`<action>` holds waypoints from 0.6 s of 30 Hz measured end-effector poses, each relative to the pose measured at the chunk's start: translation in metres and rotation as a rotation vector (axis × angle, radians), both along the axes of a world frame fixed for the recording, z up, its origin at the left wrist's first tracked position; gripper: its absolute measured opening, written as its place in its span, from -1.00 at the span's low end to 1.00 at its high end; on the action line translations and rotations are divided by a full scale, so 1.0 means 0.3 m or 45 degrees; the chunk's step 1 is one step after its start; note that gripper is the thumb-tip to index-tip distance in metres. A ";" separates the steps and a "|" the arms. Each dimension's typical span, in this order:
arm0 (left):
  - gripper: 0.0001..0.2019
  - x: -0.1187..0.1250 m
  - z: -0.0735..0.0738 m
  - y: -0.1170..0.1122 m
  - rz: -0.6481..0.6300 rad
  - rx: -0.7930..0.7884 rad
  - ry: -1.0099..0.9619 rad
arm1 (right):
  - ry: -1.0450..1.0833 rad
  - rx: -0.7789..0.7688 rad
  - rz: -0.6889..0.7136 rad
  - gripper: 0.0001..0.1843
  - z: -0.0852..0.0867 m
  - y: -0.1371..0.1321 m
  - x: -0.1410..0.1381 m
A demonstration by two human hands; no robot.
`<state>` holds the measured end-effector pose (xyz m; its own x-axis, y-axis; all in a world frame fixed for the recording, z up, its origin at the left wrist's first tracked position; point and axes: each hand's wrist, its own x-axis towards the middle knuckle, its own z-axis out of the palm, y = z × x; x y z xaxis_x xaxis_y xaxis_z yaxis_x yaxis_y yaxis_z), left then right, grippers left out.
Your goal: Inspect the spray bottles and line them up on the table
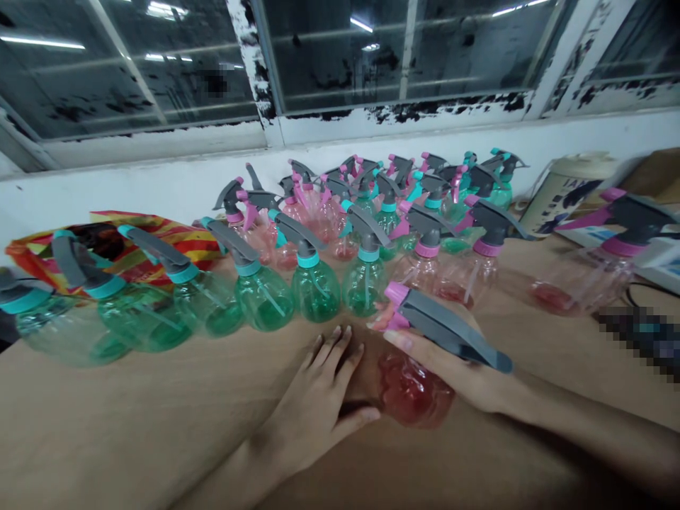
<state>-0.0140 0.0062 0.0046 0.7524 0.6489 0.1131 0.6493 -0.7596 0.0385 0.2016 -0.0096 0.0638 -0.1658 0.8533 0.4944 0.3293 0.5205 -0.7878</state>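
Observation:
My right hand [462,368] is wrapped round the neck of a spray bottle [417,389] with a clear pink body and a grey and pink trigger head. The bottle leans, its base toward me. Flat on the table beside it lies my left hand [324,404], fingers spread and holding nothing. Beyond the hands stands a row of spray bottles: green ones such as this green spray bottle [316,290] with turquoise collars, and pink ones such as this pink spray bottle [475,276]. My right palm and part of the held bottle's neck are hidden.
Several more spray bottles [319,205] crowd toward the wall. A red and yellow striped bag [199,244] lies behind the row at left. At right are a pale printed container [568,188] and a blurred dark object [642,336] on the wooden table [175,411]. Windows [409,57] line the wall.

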 end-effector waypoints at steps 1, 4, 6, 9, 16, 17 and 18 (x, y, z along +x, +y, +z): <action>-0.24 0.000 -0.001 0.000 -0.002 -0.004 -0.005 | -0.007 -0.007 -0.013 -0.88 -0.001 -0.001 0.001; -0.23 0.001 -0.001 0.000 -0.001 -0.018 0.005 | -0.012 -0.007 -0.057 -0.78 -0.003 -0.009 0.003; -0.23 0.002 -0.001 0.001 -0.002 -0.021 0.010 | 0.000 0.006 -0.070 -0.76 -0.004 -0.012 0.004; -0.23 0.000 -0.004 0.002 -0.014 -0.020 -0.002 | 0.003 0.003 -0.051 -0.78 -0.005 -0.010 0.002; -0.25 -0.002 -0.009 0.003 -0.001 -0.015 -0.032 | 0.053 0.012 -0.010 -0.83 -0.002 0.007 0.000; -0.25 -0.002 -0.008 0.003 0.002 -0.017 -0.029 | 0.034 0.014 -0.022 -0.85 -0.001 0.007 0.001; -0.25 -0.002 -0.008 0.003 0.005 -0.014 -0.030 | 0.015 0.022 -0.041 -0.87 -0.001 0.006 0.001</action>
